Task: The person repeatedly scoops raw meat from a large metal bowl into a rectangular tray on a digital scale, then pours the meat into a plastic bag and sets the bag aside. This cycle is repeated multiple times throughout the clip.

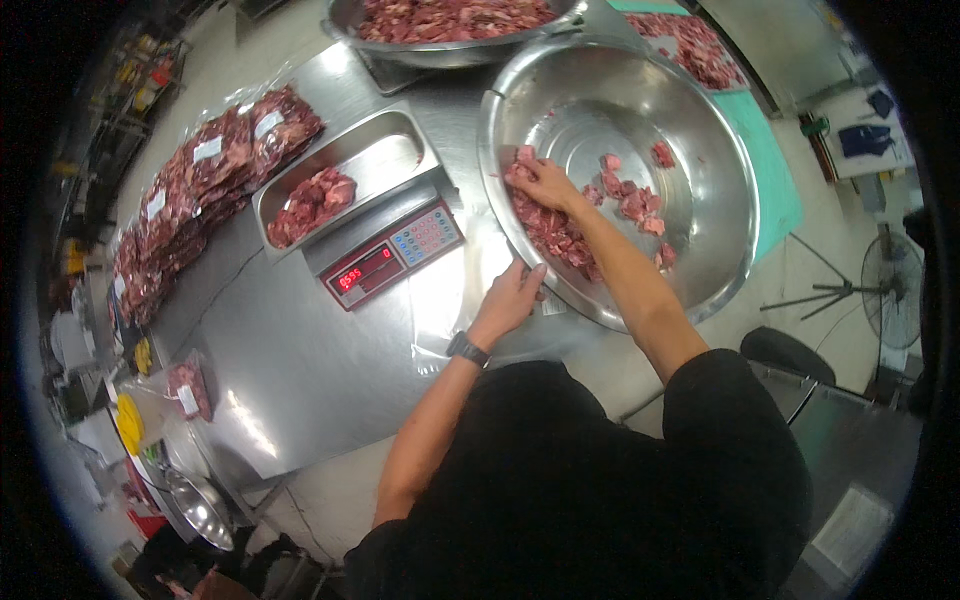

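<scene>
My right hand point(546, 184) reaches into a large steel bowl point(705, 120), its fingers closed around pieces of raw meat by the left inner wall. Diced raw meat point(555, 232) lies heaped below that hand, with looser chunks on the bowl's floor. My left hand point(514, 296), a dark watch on its wrist, is at the bowl's near rim; whether it grips the rim is unclear. Clear plastic bags point(442, 330) lie beside and under it. To the left, a steel pan point(375, 161) with meat chunks point(315, 206) rests on a digital scale point(394, 259) with a lit red display.
Bagged meat point(217, 161) with white labels is stacked along the steel table's point(262, 337) far left edge. Another steel bowl point(457, 54) full of meat stands at the back. More meat point(690, 49) lies on a green surface point(772, 180) at right. A small meat bag point(189, 388) lies lower left.
</scene>
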Demonstrator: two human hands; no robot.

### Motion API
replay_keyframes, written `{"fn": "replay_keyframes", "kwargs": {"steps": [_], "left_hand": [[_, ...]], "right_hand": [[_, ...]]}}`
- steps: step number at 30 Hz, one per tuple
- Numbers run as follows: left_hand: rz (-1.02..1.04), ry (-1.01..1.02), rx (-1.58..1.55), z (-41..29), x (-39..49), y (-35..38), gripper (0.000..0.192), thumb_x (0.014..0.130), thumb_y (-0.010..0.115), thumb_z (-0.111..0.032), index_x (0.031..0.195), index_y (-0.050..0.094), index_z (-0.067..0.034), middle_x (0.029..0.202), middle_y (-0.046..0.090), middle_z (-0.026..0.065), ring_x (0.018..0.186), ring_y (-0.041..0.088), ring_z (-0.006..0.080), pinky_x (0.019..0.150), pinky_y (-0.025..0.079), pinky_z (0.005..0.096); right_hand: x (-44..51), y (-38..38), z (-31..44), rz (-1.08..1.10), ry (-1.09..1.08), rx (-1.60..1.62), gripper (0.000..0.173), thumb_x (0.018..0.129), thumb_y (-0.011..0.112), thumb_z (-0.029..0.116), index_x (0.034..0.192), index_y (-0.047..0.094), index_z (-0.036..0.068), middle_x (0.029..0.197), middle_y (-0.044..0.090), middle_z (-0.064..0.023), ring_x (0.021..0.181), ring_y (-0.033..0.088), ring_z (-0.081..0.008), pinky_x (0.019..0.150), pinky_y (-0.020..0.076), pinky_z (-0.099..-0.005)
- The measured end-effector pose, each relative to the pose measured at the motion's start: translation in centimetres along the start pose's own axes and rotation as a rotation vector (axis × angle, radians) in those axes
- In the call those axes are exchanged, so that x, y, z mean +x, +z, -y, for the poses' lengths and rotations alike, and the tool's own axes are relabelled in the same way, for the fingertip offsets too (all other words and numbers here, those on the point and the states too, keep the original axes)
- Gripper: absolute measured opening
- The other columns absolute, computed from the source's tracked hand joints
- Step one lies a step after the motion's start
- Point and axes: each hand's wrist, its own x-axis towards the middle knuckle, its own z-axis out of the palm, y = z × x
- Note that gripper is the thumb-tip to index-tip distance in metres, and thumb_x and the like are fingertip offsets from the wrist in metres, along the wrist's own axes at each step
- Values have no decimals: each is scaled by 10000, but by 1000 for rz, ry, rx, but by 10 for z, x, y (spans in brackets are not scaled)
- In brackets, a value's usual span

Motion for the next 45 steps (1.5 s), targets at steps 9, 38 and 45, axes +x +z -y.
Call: {"fn": "replay_keyframes", "kwargs": {"steps": [9, 38, 45], "left_hand": [[26, -37, -138, -4, 4, 22, 439, 1193, 470, -383, 1410, 445, -2, 1142, 709, 134, 845, 765, 193, 596, 626, 327], [-31, 141, -36, 12, 5, 10, 447, 1137, 600, -401, 1250, 671, 26, 911, 770, 158, 785, 784, 247, 753, 588, 401], [-28, 97, -15, 0, -1, 9, 442, 1149, 583, -393, 1281, 679, 17, 918, 751, 108, 781, 759, 186, 653, 581, 341]], "right_hand": [[-123, 17, -6, 61, -29, 374, 754, 879, 796, 430, 1499, 628, 36, 1220, 741, -276, 1165, 715, -404, 1054, 541, -459], [42, -20, 298, -199, -682, 760, 266, 910, 896, 241, 1019, 777, 29, 1097, 777, -71, 899, 751, -150, 804, 613, -326], [41, -54, 99, -421, -194, 384, 379, 998, 765, 392, 1126, 813, 38, 1015, 816, -113, 904, 766, -190, 845, 592, -354]]}}
